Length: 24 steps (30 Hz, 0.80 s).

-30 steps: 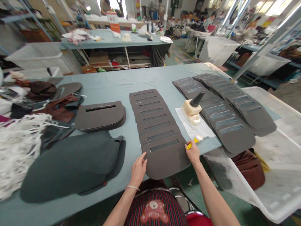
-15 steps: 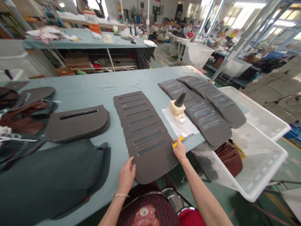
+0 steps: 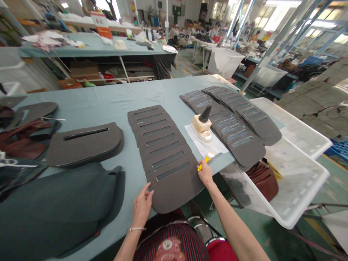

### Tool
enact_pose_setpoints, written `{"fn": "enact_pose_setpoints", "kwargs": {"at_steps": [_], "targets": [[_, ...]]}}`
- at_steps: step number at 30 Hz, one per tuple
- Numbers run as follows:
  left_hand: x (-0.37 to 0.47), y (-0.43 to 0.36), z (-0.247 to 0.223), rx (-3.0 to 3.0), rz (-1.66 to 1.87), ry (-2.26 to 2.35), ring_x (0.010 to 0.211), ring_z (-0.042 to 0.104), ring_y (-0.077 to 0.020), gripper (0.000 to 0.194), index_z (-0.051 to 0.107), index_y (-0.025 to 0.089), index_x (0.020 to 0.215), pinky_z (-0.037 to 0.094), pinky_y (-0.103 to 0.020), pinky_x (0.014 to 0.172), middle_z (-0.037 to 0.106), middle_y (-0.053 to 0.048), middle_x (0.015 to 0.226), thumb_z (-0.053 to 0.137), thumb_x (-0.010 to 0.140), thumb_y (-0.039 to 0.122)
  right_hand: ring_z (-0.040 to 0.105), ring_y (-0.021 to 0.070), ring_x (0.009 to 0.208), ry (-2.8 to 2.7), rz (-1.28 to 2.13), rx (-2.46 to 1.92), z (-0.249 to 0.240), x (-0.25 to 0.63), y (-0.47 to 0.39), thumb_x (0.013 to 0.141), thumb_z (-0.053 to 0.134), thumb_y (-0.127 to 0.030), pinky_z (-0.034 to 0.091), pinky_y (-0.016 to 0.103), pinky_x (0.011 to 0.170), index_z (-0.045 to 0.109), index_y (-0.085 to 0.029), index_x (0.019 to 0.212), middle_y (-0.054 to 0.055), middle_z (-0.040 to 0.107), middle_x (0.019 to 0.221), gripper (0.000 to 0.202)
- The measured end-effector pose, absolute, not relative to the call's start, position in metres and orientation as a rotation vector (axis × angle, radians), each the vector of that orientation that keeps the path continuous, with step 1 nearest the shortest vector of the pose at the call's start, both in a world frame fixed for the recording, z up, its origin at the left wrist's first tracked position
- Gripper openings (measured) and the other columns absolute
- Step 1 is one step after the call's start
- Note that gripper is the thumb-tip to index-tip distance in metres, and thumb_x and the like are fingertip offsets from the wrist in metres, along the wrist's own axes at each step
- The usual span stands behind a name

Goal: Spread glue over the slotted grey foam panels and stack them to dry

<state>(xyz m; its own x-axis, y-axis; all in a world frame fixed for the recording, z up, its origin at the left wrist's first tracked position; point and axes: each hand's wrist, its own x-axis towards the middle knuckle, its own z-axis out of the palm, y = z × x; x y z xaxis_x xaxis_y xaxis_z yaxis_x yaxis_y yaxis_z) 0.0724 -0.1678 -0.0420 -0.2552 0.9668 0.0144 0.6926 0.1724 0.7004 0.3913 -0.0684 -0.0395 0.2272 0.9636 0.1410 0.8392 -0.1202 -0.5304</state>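
Overlapping dark grey-brown panels (image 3: 174, 188), each with a narrow slot and a rounded end, lie fanned out in front of me. My left hand (image 3: 142, 204) rests at their lower left edge, its fingers apart and fingertips at the nearest panel. On the right edge, my right hand (image 3: 206, 174) is closed around a small yellow tool (image 3: 200, 166), whose exact kind I cannot make out. Just beyond that hand, a cream block-shaped container with a black cone-shaped top (image 3: 201, 125) stands on a white sheet (image 3: 194, 139).
More slotted panels with shiny streaks (image 3: 239, 143) lie to the right, above white plastic bins (image 3: 296, 214). A panel stack (image 3: 84, 146), dark green material (image 3: 54, 206) and brown pieces (image 3: 27, 139) occupy the left of the blue-green table (image 3: 108, 98).
The whole view has shifted slightly, with the table things now a little further left. My left hand has slid slightly back along the panel edge; the right still holds the yellow tool.
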Motion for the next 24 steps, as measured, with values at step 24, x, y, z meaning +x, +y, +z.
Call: {"fn": "enact_pose_setpoints", "kwargs": {"at_steps": [24], "targets": [[0.0738, -0.1698, -0.037, 1.494, 0.826, 2.055, 0.071, 0.062, -0.0152, 0.043, 0.057, 0.023, 0.123, 0.045, -0.028, 0.07, 0.067, -0.002, 0.078, 0.051, 0.083, 0.037, 0.048, 0.0137, 0.063, -1.663, 0.304, -2.057, -0.0404, 0.3907, -0.065, 0.081, 0.051, -0.016, 0.025, 0.023, 0.058, 0.052, -0.021, 0.096, -0.001, 0.055, 0.072, 0.017]]}}
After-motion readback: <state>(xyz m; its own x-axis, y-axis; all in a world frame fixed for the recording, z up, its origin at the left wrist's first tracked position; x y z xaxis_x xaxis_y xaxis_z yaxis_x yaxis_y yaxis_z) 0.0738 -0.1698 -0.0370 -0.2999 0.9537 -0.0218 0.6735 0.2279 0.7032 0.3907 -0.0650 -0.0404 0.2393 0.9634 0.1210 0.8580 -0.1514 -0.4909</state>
